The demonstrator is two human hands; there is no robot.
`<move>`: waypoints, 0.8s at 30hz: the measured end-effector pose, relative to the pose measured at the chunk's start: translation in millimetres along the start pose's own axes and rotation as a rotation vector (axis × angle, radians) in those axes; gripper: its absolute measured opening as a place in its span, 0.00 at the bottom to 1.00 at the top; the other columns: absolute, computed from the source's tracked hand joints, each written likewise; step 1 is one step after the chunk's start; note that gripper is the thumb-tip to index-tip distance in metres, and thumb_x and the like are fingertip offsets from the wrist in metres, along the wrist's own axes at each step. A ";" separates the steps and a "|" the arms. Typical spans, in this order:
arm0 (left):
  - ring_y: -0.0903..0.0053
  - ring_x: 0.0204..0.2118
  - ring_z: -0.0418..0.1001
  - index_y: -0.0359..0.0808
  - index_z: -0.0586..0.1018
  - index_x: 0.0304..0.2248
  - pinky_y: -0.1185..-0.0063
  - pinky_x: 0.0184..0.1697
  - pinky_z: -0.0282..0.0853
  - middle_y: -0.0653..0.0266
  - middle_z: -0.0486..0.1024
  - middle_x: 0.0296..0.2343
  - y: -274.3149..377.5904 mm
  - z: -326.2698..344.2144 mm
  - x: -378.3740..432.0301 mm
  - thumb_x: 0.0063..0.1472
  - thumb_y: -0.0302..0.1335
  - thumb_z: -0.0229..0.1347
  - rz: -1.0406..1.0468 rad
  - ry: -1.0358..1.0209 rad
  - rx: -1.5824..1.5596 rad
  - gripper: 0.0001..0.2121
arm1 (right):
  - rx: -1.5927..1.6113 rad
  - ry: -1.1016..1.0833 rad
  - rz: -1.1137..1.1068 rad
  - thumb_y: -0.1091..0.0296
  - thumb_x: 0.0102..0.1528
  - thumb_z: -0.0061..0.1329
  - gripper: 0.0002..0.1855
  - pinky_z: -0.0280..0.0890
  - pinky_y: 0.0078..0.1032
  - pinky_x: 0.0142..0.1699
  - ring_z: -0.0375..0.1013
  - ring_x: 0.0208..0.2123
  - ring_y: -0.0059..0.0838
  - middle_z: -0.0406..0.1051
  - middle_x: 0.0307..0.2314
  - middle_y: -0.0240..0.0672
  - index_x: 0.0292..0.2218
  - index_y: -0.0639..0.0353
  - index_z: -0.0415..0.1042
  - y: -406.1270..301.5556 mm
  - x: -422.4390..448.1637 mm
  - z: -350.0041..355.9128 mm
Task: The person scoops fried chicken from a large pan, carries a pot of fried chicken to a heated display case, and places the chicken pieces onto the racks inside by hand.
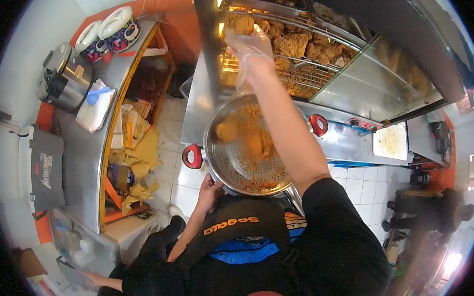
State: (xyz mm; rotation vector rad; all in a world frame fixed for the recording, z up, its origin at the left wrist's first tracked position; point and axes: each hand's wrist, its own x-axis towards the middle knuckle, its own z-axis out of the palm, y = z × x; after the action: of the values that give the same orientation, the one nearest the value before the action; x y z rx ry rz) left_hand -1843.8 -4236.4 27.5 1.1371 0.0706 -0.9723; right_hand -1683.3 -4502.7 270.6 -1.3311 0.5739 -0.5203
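My left hand (209, 193) grips the near rim of a round steel strainer pot (235, 176) with a perforated bottom and red side handles. Inside it lie blurred pieces of fried chicken (226, 132) and scattered brown crumbs. My right arm crosses over the pot. My right hand (253, 48), in a clear plastic glove, holds a breaded fried chicken piece (238, 24) within the lit display warmer (305, 77). More fried chicken (292, 45) lies on the warmer's wire rack, to the right of this hand. My right fingers are partly hidden by blur.
The warmer's glass door (381, 79) slants out at right. A white tray with crumbs (390, 142) sits on the steel counter (198, 118). A steel side table (91, 172) at left bears a rice cooker (69, 79). Another person's hand (93, 279) shows at lower left.
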 end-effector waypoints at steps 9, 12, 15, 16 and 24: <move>0.82 0.33 0.72 0.39 0.66 0.45 0.82 0.30 0.70 0.69 0.73 0.36 -7.7 -2.0 2.8 0.57 0.24 0.50 0.038 -0.021 0.015 0.15 | -0.008 0.463 -0.541 0.73 0.52 0.46 0.14 0.67 0.28 0.38 0.72 0.31 0.34 0.70 0.29 0.43 0.40 0.70 0.66 35.1 15.3 35.7; 0.82 0.33 0.72 0.40 0.66 0.45 0.81 0.30 0.70 0.69 0.73 0.37 -8.4 -0.2 2.5 0.58 0.24 0.50 0.033 -0.017 -0.034 0.15 | 0.368 0.306 -0.534 0.74 0.56 0.38 0.10 0.67 0.25 0.34 0.71 0.29 0.29 0.68 0.26 0.38 0.38 0.69 0.66 42.6 44.3 37.5; 0.82 0.33 0.72 0.40 0.66 0.45 0.81 0.31 0.71 0.69 0.73 0.36 -10.7 -2.2 1.6 0.58 0.23 0.49 0.026 -0.026 -0.046 0.15 | 0.185 0.369 -0.501 0.71 0.56 0.39 0.10 0.67 0.24 0.32 0.71 0.28 0.31 0.68 0.25 0.38 0.37 0.68 0.66 44.9 57.7 35.2; 0.81 0.33 0.72 0.40 0.66 0.45 0.80 0.31 0.71 0.69 0.73 0.36 -9.5 -1.4 0.1 0.58 0.23 0.49 0.020 -0.020 -0.038 0.14 | 0.186 0.373 -0.501 0.71 0.56 0.39 0.10 0.67 0.24 0.32 0.71 0.28 0.31 0.68 0.25 0.38 0.37 0.68 0.66 46.8 61.4 30.4; 0.81 0.32 0.73 0.39 0.67 0.42 0.78 0.31 0.71 0.70 0.73 0.34 -13.7 -4.9 2.3 0.57 0.22 0.48 0.015 -0.006 0.000 0.12 | -0.753 0.525 -0.720 0.65 0.47 0.50 0.17 0.63 0.30 0.45 0.68 0.40 0.40 0.69 0.35 0.45 0.40 0.58 0.70 55.9 24.8 14.0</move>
State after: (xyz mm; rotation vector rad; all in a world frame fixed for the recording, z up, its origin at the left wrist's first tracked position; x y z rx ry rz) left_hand -1849.7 -4235.0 14.1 1.1336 0.0570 -0.9624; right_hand -1654.1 -4499.2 215.2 -2.1536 0.7476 -1.3605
